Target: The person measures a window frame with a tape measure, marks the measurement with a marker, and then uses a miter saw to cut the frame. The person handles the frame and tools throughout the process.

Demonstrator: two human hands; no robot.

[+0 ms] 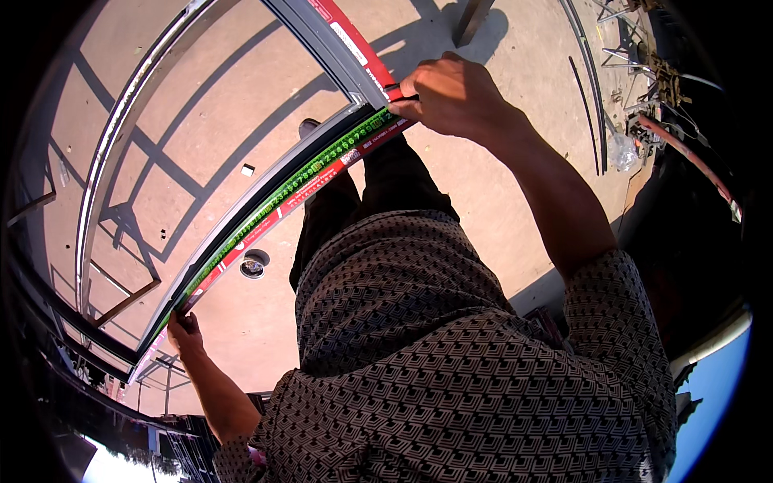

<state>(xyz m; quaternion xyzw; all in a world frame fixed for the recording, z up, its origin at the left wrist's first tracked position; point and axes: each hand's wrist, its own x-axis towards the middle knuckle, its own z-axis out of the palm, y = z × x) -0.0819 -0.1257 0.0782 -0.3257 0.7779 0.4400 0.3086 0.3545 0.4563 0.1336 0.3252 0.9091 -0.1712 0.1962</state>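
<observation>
A bright green tape measure blade [302, 175] is stretched along one side of a dark grey metal frame [318, 48]. Red protective film [354, 40] covers the frame's outer faces. At the upper right, my right hand [451, 97] is closed over the frame's corner, its fingers pinching the tape's end region. My left hand [187, 332] grips the other end of the tape at the lower left, thumb and fingers closed against the frame's edge. Whether either hand hides the tape's case, I cannot tell.
Past the frame stands another pale metal frame [101, 177], with shadows of bars over the concrete floor [233, 105]. A small round container [254, 264] sits below the tape. Dark strips [592, 105], a clear plastic bag [623, 153] and a reddish pipe [688, 157] lie at the right.
</observation>
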